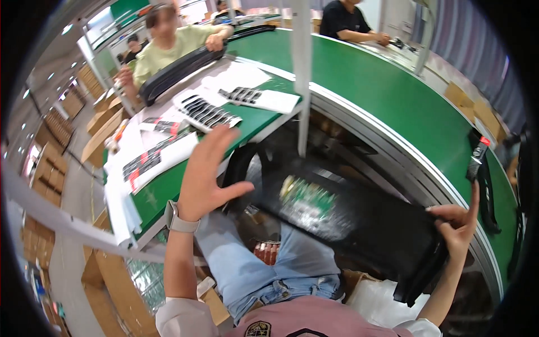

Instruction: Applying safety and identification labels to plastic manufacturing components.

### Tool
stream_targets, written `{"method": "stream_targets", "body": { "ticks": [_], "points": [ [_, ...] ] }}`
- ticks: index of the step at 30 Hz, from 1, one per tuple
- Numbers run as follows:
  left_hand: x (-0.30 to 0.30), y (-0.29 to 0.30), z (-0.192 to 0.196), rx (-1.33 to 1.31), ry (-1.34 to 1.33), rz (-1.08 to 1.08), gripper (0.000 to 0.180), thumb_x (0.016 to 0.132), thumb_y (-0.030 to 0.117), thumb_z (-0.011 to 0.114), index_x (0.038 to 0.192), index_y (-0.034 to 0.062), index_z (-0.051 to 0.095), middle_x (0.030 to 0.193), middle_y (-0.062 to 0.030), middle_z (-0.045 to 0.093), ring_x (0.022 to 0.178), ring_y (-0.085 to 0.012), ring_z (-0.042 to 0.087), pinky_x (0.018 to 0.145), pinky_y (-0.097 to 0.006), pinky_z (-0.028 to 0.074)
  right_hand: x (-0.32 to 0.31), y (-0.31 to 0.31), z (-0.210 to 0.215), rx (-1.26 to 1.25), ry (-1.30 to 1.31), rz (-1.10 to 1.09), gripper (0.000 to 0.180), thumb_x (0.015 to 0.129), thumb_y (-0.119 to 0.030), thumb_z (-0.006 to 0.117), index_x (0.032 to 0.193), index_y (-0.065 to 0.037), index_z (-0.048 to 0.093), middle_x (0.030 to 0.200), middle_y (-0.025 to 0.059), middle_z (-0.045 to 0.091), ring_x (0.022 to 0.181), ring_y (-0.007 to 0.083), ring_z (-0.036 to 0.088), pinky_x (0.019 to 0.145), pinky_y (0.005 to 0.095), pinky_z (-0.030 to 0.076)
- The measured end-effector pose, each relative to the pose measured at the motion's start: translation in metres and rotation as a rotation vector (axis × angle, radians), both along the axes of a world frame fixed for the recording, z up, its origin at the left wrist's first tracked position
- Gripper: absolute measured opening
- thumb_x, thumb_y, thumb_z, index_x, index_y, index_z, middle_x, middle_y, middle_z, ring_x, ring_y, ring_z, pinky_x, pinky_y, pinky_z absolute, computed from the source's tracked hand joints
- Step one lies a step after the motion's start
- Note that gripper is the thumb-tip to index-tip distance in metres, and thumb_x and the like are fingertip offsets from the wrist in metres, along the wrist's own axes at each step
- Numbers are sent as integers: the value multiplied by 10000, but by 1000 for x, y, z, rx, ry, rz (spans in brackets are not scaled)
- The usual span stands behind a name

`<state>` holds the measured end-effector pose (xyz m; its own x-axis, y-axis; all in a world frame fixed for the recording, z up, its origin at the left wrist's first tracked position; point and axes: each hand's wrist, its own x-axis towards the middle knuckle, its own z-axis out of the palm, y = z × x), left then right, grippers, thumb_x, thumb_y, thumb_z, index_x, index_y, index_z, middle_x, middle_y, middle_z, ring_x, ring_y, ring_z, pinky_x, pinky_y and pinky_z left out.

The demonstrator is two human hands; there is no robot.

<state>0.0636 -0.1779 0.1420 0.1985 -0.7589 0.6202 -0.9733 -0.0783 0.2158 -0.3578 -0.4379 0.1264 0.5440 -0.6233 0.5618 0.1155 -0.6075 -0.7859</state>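
My right hand [456,223] grips the right end of a long black panel [359,219] that lies across my lap, below the edge of the green conveyor belt [393,95]. A green circuit board [306,196] shows on the panel's face, blurred. My left hand [206,174] is raised with fingers spread, empty, just left of the panel's other end and over the edge of the green side table [168,188]. A pale watch sits on that wrist.
White sheets carrying rows of small black parts [205,111] lie on the side table. A person in a pale green shirt [168,45] holds another long black panel [179,70]. A person in black [345,19] sits at the far side. Cardboard boxes [104,118] stand at left.
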Motion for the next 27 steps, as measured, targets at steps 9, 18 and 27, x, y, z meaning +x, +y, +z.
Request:
{"method": "stream_targets", "body": {
  "ticks": [9, 18, 27],
  "points": [
    [13, 132, -90, 372, 203, 348, 316, 685, 60, 665, 995, 122, 668, 923, -66, 683, 860, -324, 631, 742, -417, 494, 211, -1, -53, -605, 72, 556, 887, 708, 155, 622, 1478, -87, 252, 1030, 128, 711, 962, 295, 704, 884, 367, 532],
    [-42, 138, -128, 320, 85, 649, 449, 702, 178, 718, 1109, 38, 590, 1019, -70, 606, 923, -262, 578, 795, -391, 440, 286, 16, -91, -141, 334, 638, 907, 658, 152, 558, 1491, -41, 255, 1216, 170, 612, 1164, 288, 600, 1037, 369, 411],
    [-27, 158, -137, 161, 438, 656, 214, 903, 216, 592, 1017, 47, 656, 917, -132, 658, 873, -326, 614, 774, -392, 456, 291, 79, -61, -144, 155, 746, 479, 669, -80, 756, 1116, 19, 616, 1098, 160, 622, 961, 244, 607, 827, 337, 472]
  ]
}}
